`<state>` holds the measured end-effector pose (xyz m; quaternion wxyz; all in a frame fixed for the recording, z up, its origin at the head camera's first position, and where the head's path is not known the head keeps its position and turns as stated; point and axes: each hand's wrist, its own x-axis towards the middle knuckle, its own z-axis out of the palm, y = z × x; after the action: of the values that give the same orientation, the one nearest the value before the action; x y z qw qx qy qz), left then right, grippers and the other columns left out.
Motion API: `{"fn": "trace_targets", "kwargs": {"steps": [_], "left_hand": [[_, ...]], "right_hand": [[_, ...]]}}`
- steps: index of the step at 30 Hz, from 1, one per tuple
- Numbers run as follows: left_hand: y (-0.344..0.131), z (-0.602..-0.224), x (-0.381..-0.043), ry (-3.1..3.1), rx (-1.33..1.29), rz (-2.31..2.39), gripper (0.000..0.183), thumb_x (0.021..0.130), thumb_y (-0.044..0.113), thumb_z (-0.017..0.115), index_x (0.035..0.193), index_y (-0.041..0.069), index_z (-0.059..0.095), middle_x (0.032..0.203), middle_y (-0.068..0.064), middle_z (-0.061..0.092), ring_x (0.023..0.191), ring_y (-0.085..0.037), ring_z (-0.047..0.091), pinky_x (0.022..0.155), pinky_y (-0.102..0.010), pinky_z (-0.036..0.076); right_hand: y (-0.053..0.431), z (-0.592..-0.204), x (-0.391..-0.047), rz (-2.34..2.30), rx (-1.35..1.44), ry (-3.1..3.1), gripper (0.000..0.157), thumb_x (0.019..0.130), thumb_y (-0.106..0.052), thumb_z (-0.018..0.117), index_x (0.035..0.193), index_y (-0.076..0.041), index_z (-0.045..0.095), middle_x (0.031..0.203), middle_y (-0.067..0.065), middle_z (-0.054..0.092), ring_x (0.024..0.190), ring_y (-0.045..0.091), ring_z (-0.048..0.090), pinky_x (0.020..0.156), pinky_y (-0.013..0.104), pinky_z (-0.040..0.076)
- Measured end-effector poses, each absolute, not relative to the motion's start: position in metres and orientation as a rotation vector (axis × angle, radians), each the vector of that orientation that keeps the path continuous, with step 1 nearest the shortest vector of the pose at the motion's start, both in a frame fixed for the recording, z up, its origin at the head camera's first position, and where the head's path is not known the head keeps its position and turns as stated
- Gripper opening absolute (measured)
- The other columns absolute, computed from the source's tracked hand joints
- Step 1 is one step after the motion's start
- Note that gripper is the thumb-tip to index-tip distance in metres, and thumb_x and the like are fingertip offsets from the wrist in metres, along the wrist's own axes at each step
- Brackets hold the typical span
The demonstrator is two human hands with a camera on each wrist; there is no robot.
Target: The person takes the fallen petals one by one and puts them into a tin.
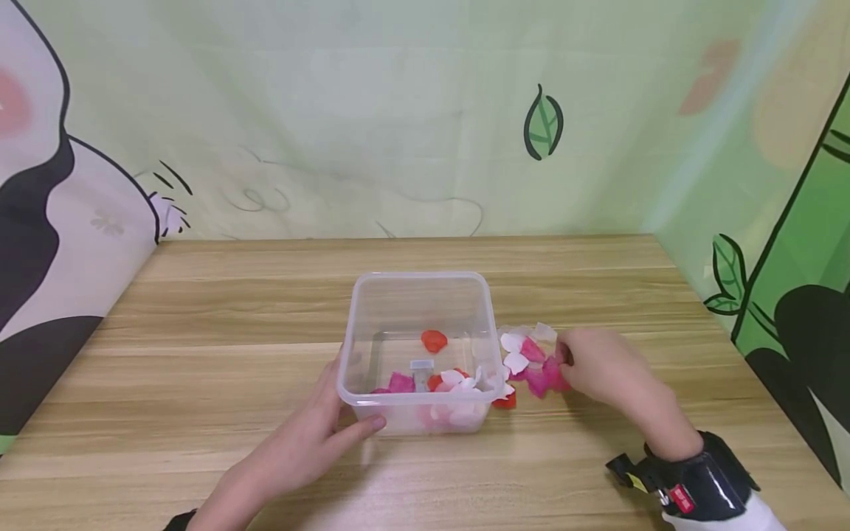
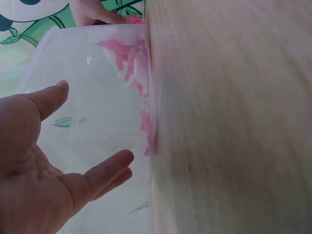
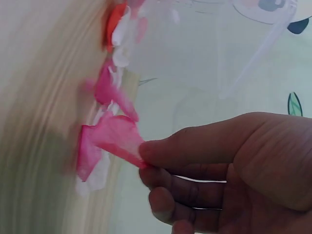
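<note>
A clear plastic container point(image 1: 420, 399) stands upright on the table, holding artificial flower petals: a red petal point(image 1: 434, 341) lies apart, with pink petals point(image 1: 401, 383) and white ones along the near side. My left hand point(image 1: 312, 435) spreads around its near left corner, thumb along the front and fingers by the left side; in the left wrist view those fingers are fairly straight. To the right of the container, my right hand point(image 1: 607, 369) pinches a pink petal point(image 3: 117, 136) between thumb and fingertip. Below that hand lies a loose pile of magenta petals point(image 1: 536, 380), white petals point(image 1: 515, 362) and some red.
The wood-grain table point(image 1: 232, 295) extends on both sides of the container. Behind it hangs a green printed cloth point(image 1: 365, 133) with leaf and panda drawings. A black strap point(image 1: 707, 479) with a camera mount circles my right wrist.
</note>
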<state>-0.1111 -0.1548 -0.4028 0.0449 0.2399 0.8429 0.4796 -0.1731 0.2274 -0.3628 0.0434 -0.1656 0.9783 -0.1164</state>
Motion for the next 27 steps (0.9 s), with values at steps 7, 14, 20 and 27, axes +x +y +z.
{"fn": "trace_targets", "kwargs": {"steps": [7,14,20,27], "left_hand": [[-0.155,-0.403,-0.112,2.611,0.750,1.441,0.104,0.097,0.023,0.074,0.165,0.036,-0.004,0.153,-0.006,0.037,0.126,-0.026,0.055,0.105,-0.046,0.048],[-0.155,-0.403,-0.111,2.623,0.744,1.428,0.104,0.097,0.025,0.074,0.165,0.036,-0.004,0.155,-0.006,0.034,0.130,-0.028,0.052,0.108,-0.050,0.044],[-0.155,-0.403,-0.112,2.617,0.745,1.441,0.105,0.097,0.024,0.075,0.165,0.036,-0.003,0.153,-0.007,0.036,0.127,-0.028,0.054,0.107,-0.047,0.047],[-0.155,-0.404,-0.111,2.586,0.733,1.458,0.104,0.097,0.024,0.074,0.165,0.037,-0.003,0.150,-0.011,0.039,0.120,-0.021,0.059,0.100,-0.041,0.053]], "right_hand": [[0.227,-0.354,-0.172,-0.408,-0.517,3.074,0.018,0.083,-0.005,0.072,0.073,-0.015,0.061,0.066,-0.004,0.052,0.060,0.015,0.048,0.051,0.031,0.039],[0.223,-0.346,-0.167,-0.548,-0.523,3.177,0.009,0.085,-0.004,0.072,0.082,-0.010,0.066,0.073,-0.002,0.060,0.060,0.015,0.050,0.051,0.032,0.042],[0.218,-0.340,-0.162,-0.597,-0.506,3.183,0.010,0.085,-0.006,0.074,0.086,-0.009,0.064,0.076,0.000,0.061,0.058,0.014,0.048,0.050,0.031,0.040],[0.218,-0.344,-0.163,-0.583,-0.590,3.112,0.012,0.081,-0.003,0.073,0.082,-0.011,0.063,0.072,-0.004,0.056,0.058,0.012,0.046,0.050,0.029,0.038]]}}
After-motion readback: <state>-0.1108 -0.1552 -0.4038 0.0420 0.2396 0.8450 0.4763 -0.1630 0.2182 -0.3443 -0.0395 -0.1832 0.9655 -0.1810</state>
